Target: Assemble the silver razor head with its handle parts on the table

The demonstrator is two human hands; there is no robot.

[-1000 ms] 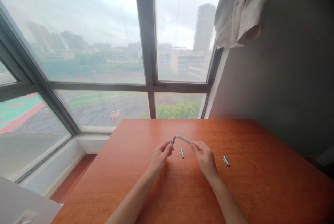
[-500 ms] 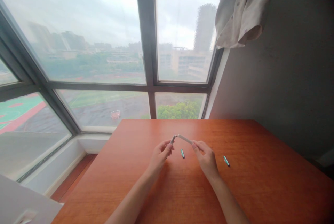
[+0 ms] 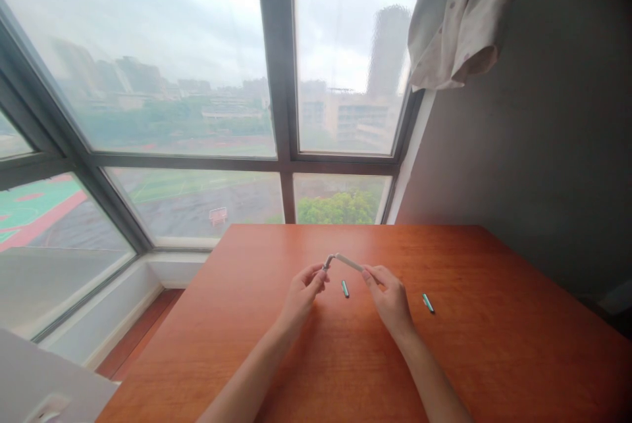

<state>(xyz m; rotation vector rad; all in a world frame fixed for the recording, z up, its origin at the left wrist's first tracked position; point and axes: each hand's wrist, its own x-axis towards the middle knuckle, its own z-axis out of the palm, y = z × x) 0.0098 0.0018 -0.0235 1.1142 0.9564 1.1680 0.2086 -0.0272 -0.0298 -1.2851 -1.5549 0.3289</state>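
My left hand [image 3: 307, 283] pinches a short, slim grey pen part [image 3: 329, 260] between thumb and fingers, its free end pointing up and to the right. Held by its lower end, a pale pen barrel [image 3: 349, 262] slants up and to the left from my right hand [image 3: 390, 291]. The tips of the two pieces come together above the table; I cannot tell whether they touch or are joined. Between my hands lies a small teal pen cap [image 3: 345, 289] with a light clip. A second teal pen cap [image 3: 428, 303] rests to the right of my right forearm.
A reddish-brown wooden table [image 3: 237, 344] lies under both hands. Beyond its back edge stand large framed windows [image 3: 286, 162]. On the right is a dark wall [image 3: 494, 160], and a light cloth garment [image 3: 454, 28] hangs above at the upper right.
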